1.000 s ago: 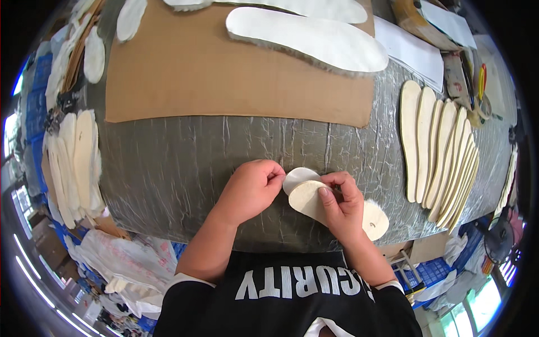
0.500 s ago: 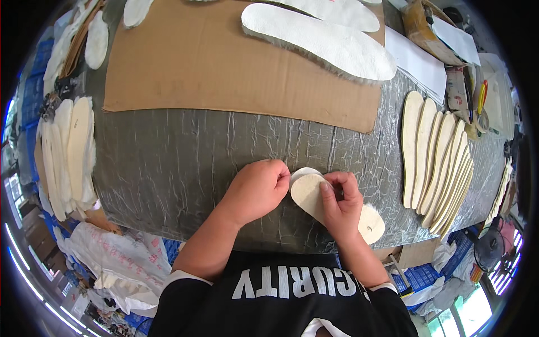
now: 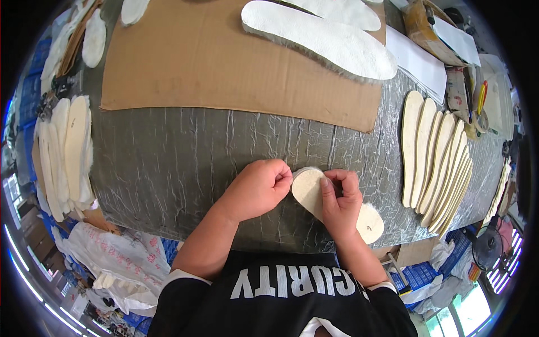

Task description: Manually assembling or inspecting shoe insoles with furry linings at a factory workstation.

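Observation:
A cream insole [image 3: 309, 188] lies slantwise near the front edge of the table, with a white fleecy layer [image 3: 306, 169] peeking out under its upper end. My right hand [image 3: 341, 205] is closed around its middle, thumb on top and fingers along the far side. At the insole's upper left edge, my left hand [image 3: 258, 188] is closed in a pinch. Its fingertips meet the rim of the layers; exactly what lies between them is hidden. The insole's lower end, bearing a small dark mark, shows beyond my right hand.
A fanned row of cream insoles [image 3: 429, 151] lies to the right, and another pile [image 3: 73, 151] to the left. Large white fleece-backed insoles [image 3: 320, 39] rest on a brown cardboard sheet [image 3: 224, 73]. White paper [image 3: 415, 62] and a cardboard box [image 3: 424, 31] occupy the far right.
The cream insole's upper end has shifted slightly up over the white layer, so less of that layer sticks out. Both hands stay nearly in place.

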Action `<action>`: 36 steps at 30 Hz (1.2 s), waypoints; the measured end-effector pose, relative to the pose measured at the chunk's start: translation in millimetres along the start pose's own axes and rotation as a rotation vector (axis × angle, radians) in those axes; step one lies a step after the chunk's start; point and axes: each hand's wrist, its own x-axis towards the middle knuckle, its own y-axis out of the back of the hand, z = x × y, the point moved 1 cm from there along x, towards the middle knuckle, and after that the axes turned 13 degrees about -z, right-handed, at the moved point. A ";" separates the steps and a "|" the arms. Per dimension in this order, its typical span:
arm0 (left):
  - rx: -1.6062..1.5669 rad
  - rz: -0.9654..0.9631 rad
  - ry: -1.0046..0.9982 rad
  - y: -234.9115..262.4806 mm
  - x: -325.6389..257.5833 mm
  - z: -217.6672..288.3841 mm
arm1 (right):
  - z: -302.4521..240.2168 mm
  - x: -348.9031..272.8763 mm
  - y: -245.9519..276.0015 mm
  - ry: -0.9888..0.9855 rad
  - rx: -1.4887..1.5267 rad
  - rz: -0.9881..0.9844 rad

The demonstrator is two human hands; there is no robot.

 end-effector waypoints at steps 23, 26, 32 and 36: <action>-0.589 -0.056 -0.202 -21.5 -5.8 -2.2 | -12.4 5.9 21.0 -0.207 0.225 -0.170; -0.576 -0.091 -0.121 -30.4 -5.7 4.1 | -12.0 3.4 20.4 -0.136 0.142 -0.208; -0.440 0.048 -0.237 -27.9 -6.8 -9.3 | -24.9 5.7 38.4 -0.052 0.053 -0.334; -0.456 0.082 -0.237 -23.8 -11.2 -10.8 | -21.4 10.7 50.6 -0.018 -0.068 -0.521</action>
